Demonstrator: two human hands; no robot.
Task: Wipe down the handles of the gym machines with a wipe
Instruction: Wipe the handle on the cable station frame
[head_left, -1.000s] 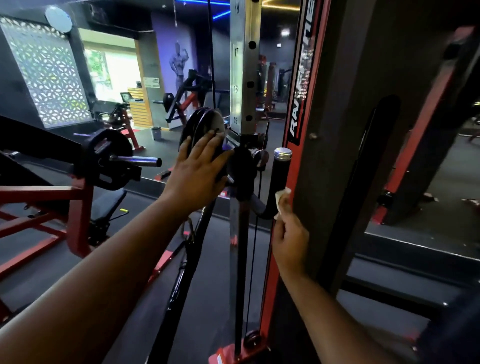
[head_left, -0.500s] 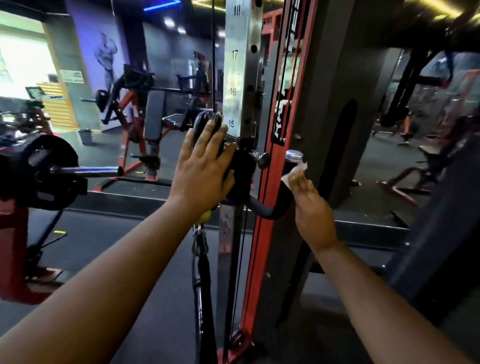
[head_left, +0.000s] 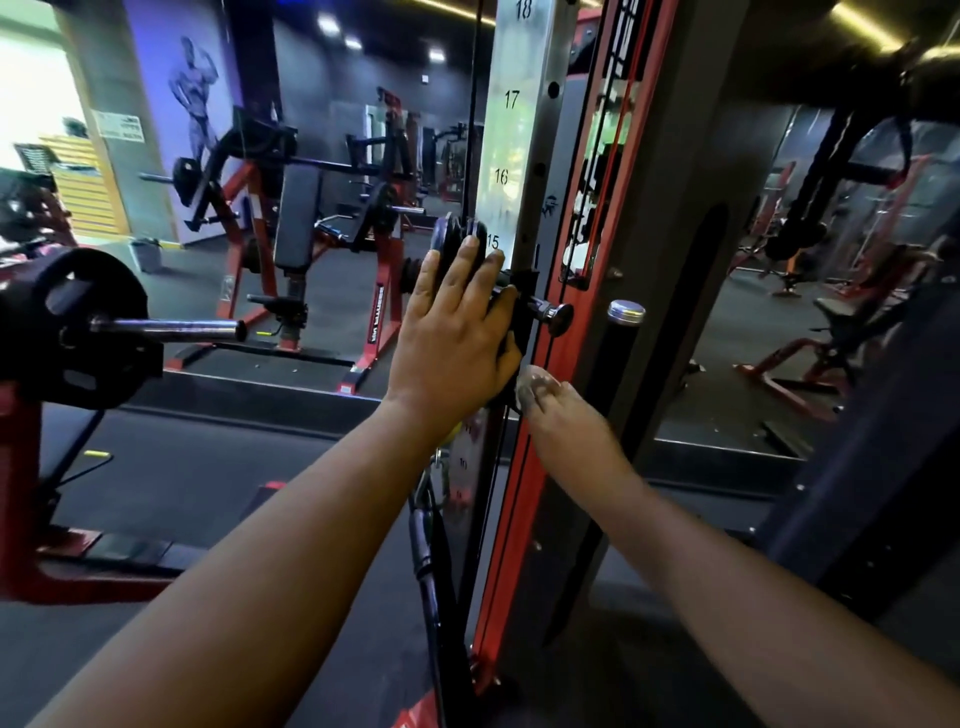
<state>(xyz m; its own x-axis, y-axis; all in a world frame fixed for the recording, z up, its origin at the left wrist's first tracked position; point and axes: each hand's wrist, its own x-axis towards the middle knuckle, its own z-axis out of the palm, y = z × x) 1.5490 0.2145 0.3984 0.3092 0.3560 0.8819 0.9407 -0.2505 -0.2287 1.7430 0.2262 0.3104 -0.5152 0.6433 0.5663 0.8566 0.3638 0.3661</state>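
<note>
Since half a second ago, my right hand is sliding from the capped top of the handle down to its lower bend, carrying the wipe with it; my left hand is staying put.

Head view: I'm seeing my left hand spread wide and flat, fingers straight, bracing against the black carriage on the numbered steel post at about 12 o'clock. My right hand is pinching the crumpled white wipe between thumb and fingers, pressing it where the handle curves in toward the carriage, just right of my left palm.

I'm judging this handle's wipe-down as partly done: the upper grip and chrome cap are standing uncovered, and I cannot tell how clean they are. Other machines at 10 and 2 o'clock are probably waiting.

Room is tight. The pull pin is jutting out just above my right fingers, the red frame edge is running directly behind the handle, and my left palm is crowding the 9 o'clock side. Open space is lying toward 3 and 6 o'clock.
</note>
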